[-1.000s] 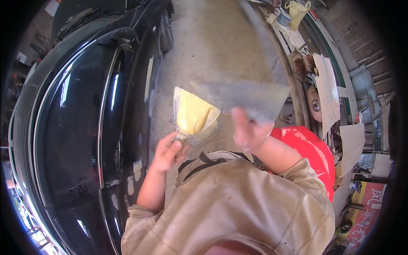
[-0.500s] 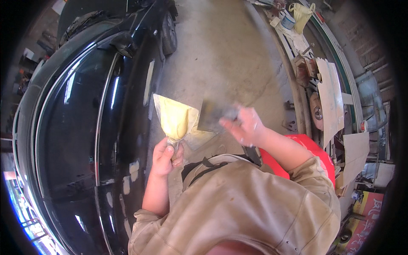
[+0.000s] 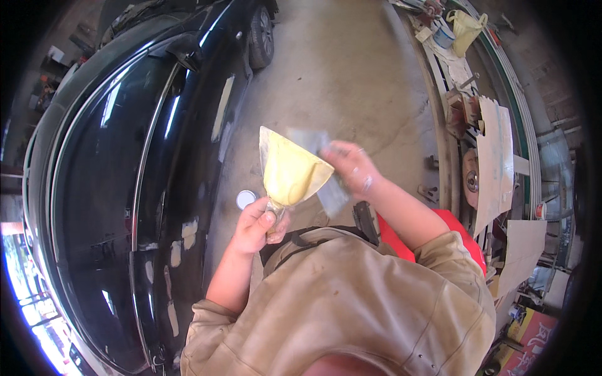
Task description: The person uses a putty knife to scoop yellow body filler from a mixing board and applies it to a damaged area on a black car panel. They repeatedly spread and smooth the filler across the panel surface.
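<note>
My left hand [image 3: 257, 225] is closed round the handle of a putty knife [image 3: 276, 213], its wide blade carrying a thick mass of pale yellow paste [image 3: 288, 169]. My right hand [image 3: 354, 169] grips a flat grey spreader [image 3: 332, 198], blurred by motion, just right of and partly behind the loaded knife. A round white lid or tin [image 3: 245, 199] is on the floor to the left of my left hand. The black car [image 3: 100, 207] stands at my left, with pale patches of filler [image 3: 222, 106] on its side.
Along the right runs a long rack [image 3: 426, 62] holding a pale yellow bag [image 3: 465, 31], a blue-and-white container [image 3: 444, 36], cardboard sheets [image 3: 495, 160] and assorted parts. A red object [image 3: 456, 232] lies beside my right forearm. Concrete floor [image 3: 326, 75] stretches ahead between car and rack.
Since half a second ago the loaded knife has risen and moved right, and the spreader has shifted up behind it with my right hand. The white round object on the floor has become visible.
</note>
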Action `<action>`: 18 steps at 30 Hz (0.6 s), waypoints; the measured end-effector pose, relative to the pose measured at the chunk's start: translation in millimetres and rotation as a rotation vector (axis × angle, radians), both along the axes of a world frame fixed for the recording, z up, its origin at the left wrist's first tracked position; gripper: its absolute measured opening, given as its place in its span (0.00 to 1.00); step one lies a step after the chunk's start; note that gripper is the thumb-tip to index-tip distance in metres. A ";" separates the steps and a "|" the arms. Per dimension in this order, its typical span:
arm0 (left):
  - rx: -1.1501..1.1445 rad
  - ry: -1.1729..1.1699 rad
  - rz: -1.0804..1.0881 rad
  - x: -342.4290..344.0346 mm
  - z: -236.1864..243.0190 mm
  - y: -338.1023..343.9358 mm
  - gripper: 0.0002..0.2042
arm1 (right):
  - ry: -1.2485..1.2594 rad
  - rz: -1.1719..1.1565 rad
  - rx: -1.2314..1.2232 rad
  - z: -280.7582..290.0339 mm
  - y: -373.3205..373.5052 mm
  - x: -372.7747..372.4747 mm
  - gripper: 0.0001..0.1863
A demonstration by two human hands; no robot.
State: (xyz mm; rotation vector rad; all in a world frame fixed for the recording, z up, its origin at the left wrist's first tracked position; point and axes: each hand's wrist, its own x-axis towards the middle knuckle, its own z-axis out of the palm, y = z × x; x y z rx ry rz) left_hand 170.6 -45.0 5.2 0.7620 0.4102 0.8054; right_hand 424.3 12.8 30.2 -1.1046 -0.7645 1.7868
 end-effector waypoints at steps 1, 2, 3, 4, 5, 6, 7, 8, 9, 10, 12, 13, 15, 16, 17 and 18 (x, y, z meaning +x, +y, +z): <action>0.014 0.050 0.019 1.1 2.4 1.1 0.23 | 0.010 -0.099 0.139 3.2 6.4 7.8 0.13; 0.011 0.116 0.028 3.3 4.2 2.2 0.23 | -0.035 -0.248 0.197 7.1 10.5 14.9 0.10; 0.065 0.089 -0.022 4.8 6.5 4.1 0.23 | -0.060 -0.333 0.391 10.5 8.8 19.1 0.10; 0.070 0.149 -0.032 7.6 8.2 5.9 0.23 | -0.104 -0.449 0.550 13.6 6.2 22.6 0.09; 0.073 0.194 -0.032 11.1 9.4 7.5 0.23 | -0.166 -0.525 0.671 15.7 3.1 25.3 0.09; 0.071 0.238 -0.029 14.3 10.6 7.7 0.23 | -0.405 -0.440 0.937 17.2 -2.2 31.4 0.09; 0.080 0.247 0.015 18.5 10.8 10.0 0.21 | -0.660 -0.305 1.161 18.8 -8.3 41.1 0.09; 0.098 0.240 0.073 21.8 11.7 10.1 0.21 | -0.921 -0.158 1.357 19.3 -11.8 49.5 0.09; 0.123 0.230 0.131 24.7 12.0 12.0 0.20 | -0.855 -0.106 1.262 14.8 -15.4 47.2 0.11; 0.125 0.217 0.198 27.8 11.9 12.8 0.20 | -0.789 -0.063 0.946 10.7 -19.4 44.9 0.11; 0.227 0.292 0.283 33.8 9.1 13.3 0.17 | -0.664 -0.007 0.238 3.9 -30.3 36.4 0.10; 0.345 0.390 0.339 38.8 5.4 14.6 0.17 | -0.109 -0.171 0.148 -0.6 -32.6 23.5 0.11; 0.518 0.559 0.381 44.1 -3.9 17.5 0.18 | 0.104 -0.159 0.053 -0.5 -37.5 12.5 0.13; 0.683 0.642 0.429 47.2 -10.9 19.1 0.20 | 0.205 -0.160 -0.018 1.5 -40.4 7.8 0.15; 0.828 0.688 0.477 50.7 -19.4 20.1 0.21 | 0.250 -0.163 -0.058 4.5 -43.9 2.1 0.15; 0.944 0.727 0.508 53.0 -28.8 20.4 0.23 | 0.271 -0.165 -0.078 7.7 -45.0 -1.6 0.15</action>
